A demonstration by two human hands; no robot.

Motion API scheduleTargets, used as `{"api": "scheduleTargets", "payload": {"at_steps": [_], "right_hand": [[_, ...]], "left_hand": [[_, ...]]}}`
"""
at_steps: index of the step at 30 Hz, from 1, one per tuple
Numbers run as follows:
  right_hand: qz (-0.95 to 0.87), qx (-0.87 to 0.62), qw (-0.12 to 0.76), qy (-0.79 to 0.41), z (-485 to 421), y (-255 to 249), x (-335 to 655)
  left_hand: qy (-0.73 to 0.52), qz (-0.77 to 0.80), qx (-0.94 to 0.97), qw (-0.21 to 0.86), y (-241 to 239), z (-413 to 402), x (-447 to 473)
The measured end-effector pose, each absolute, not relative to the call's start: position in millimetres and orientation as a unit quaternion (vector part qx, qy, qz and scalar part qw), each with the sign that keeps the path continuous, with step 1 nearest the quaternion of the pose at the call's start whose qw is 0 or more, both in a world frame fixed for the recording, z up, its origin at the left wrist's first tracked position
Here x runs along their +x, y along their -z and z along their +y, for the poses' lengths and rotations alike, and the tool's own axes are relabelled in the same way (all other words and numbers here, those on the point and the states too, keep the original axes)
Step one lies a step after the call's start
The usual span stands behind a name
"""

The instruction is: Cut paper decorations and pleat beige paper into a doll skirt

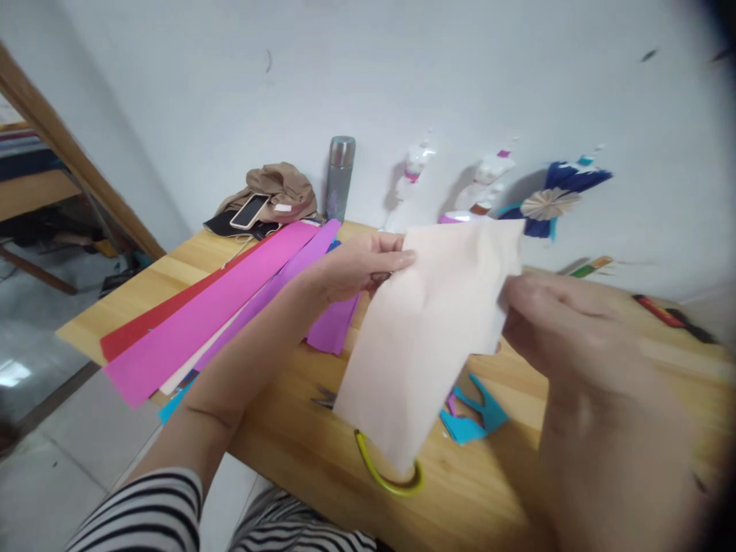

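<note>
I hold a pale cream sheet of paper (425, 337) up over the wooden table (506, 491). My left hand (359, 264) pinches its upper left edge with closed fingers. My right hand (552, 322), blurred and close to the camera, grips the sheet's right edge. The sheet hangs tilted, and its lower corner hides most of a pair of scissors with a yellow-green handle (391, 479).
Long sheets of pink (212, 314), purple and red paper lie across the table's left side. Blue paper scraps (474, 418) sit under the sheet. At the back stand a grey flask (339, 178), a phone on a brown cloth (248, 211), white bottles and a blue paper fan (555, 201).
</note>
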State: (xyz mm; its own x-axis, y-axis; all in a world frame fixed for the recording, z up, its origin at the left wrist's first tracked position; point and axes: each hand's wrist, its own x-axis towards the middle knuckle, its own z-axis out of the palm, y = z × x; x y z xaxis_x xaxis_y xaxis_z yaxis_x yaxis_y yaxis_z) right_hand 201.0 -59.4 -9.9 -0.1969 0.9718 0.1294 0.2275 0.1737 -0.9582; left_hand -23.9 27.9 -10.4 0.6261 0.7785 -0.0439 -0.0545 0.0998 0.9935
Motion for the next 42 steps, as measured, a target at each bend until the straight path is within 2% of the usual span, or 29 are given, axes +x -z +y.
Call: {"api": "scheduleTargets", "payload": {"at_steps": [4,9,13,16,19,22,27,30,35,39,42], "right_hand": [[-0.695,-0.430,0.376,-0.437,-53.3,2.1,209.4],[-0.742,-0.480,0.276,-0.379,-53.4,-8.5,205.8],[-0.757,-0.482,0.259,-0.358,-52.8,-9.7,207.6],[-0.738,-0.474,0.287,-0.385,-51.4,-7.7,207.8],[-0.708,-0.449,0.385,-0.386,-50.4,-5.7,202.2],[-0.673,-0.478,0.478,-0.301,-50.6,-4.5,194.3],[-0.661,-0.481,0.538,-0.204,-49.8,-0.2,188.0],[-0.590,-0.484,0.594,-0.254,-46.1,2.6,186.2],[-0.429,-0.454,0.659,-0.419,-42.8,-0.7,180.5],[-0.448,-0.427,0.647,-0.445,-44.4,-3.4,178.4],[-0.476,-0.424,0.622,-0.454,-44.7,-0.9,180.2]], "left_hand": [[-0.314,0.301,0.605,0.667,7.5,30.3,-29.0],[-0.308,0.319,0.594,0.671,7.8,29.7,-28.5],[-0.298,0.308,0.558,0.711,7.3,28.9,-27.5],[-0.285,0.299,0.535,0.737,7.2,28.8,-27.4],[-0.277,0.298,0.544,0.734,8.7,27.7,-26.4],[-0.281,0.299,0.590,0.695,9.1,23.6,-23.6],[-0.258,0.289,0.638,0.666,3.6,14.6,-19.3],[-0.254,0.265,0.623,0.690,2.6,14.7,-21.0],[-0.244,0.213,0.595,0.735,2.7,16.0,-24.5],[-0.298,0.265,0.665,0.632,-4.8,5.6,-23.8],[-0.388,0.328,0.732,0.453,-13.4,-6.1,-27.3]]}}
